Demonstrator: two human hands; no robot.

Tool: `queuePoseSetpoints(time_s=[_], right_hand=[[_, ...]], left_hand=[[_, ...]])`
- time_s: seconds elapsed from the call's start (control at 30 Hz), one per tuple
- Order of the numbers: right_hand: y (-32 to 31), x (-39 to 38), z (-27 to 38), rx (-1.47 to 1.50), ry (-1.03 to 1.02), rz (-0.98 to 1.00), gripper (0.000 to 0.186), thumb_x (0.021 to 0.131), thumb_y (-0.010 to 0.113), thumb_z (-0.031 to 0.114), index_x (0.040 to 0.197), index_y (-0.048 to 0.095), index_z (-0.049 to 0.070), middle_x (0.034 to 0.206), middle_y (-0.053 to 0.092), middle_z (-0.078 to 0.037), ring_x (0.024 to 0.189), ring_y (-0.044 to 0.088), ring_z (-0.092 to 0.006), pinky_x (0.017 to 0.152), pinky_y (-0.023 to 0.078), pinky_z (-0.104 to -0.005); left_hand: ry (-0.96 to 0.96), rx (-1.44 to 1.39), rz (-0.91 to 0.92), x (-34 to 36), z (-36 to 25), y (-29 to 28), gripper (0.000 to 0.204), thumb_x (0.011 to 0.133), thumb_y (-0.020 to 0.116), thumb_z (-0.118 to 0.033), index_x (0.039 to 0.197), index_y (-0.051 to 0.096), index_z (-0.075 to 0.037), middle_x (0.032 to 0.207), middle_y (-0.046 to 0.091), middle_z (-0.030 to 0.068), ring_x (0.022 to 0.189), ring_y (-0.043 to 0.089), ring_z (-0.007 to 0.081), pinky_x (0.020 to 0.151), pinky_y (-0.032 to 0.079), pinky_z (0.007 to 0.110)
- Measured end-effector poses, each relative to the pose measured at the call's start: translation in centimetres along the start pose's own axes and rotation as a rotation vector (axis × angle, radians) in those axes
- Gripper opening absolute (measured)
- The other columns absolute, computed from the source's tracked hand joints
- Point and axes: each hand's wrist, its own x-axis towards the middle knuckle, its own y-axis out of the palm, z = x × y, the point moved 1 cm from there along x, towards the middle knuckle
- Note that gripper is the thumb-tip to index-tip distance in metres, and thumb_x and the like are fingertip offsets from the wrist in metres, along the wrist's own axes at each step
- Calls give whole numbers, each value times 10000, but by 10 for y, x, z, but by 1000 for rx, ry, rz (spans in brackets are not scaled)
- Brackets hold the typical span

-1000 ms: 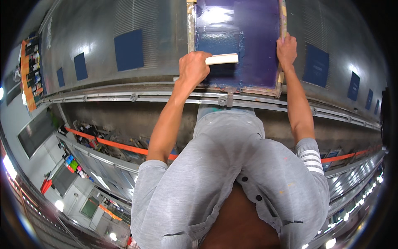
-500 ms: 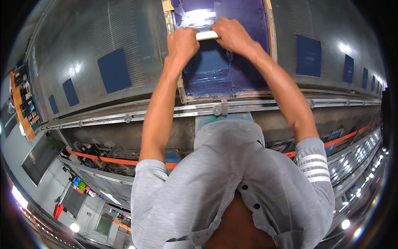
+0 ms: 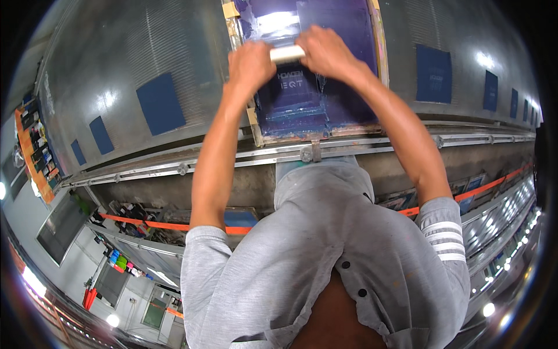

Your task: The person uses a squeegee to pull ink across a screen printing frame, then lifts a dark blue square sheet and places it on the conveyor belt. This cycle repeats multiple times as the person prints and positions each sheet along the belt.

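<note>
Both arms reach forward over a printing screen (image 3: 349,107) with purple-blue mesh, set in a taped frame (image 3: 382,55). Across the mesh lies a squeegee with a pale bar-like handle (image 3: 287,54). My left hand (image 3: 251,63) is closed around its left end, and my right hand (image 3: 326,51) grips the right end. The squeegee's blade is hidden below the handle and hands. Just nearer than the handle, pale lettering shows in the mesh, with streaks of dark blue ink (image 3: 293,113) at the near end.
The long grey table (image 3: 197,52) carries a row of dark blue rectangular pieces, one at left (image 3: 161,104) and another at right (image 3: 433,74). A metal rail (image 3: 250,156) with bolts runs along its near edge. Behind me are an orange bar (image 3: 168,225) and another long table.
The thick ink nearer than the handle has thinned, and lettering now shows there. My left hand has shifted slightly left and nearer, tilting the squeegee a little; both hands still hold it.
</note>
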Motion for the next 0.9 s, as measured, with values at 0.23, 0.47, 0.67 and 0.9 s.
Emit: queuePoseSetpoints(time_s=[0.23,0.47,0.67,0.9], right_hand=[[36,-74,34,119,-5,-128,97,759,664,51,852,638,36,875,604,-108,942,584,-305,805,468,-436],[-12,-105,37,537,334,84,417,842,765,338,1081,702,1,1053,666,-153,1053,612,-319,935,481,-443],[-18,-104,-92,-14,720,-432,570,873,723,446,1204,667,-15,1135,629,-252,1113,575,-406,953,462,-461],[23,-136,-122,64,693,-402,466,876,696,269,1247,616,-2,1133,580,-210,1088,581,-394,930,472,-481]], left_hand=[[66,-128,-182,-71,-20,53,217,792,625,-45,927,778,-120,875,726,133,759,715,330,656,572,441],[-19,-70,117,-79,-26,31,266,765,636,-57,937,802,-174,852,738,156,768,722,347,713,580,458],[-17,-65,-130,2,3,15,295,790,605,-74,982,797,-189,837,722,191,775,711,380,711,576,486],[93,-180,-431,-112,-43,73,325,727,581,86,1017,703,7,971,712,164,904,696,335,770,544,422]])
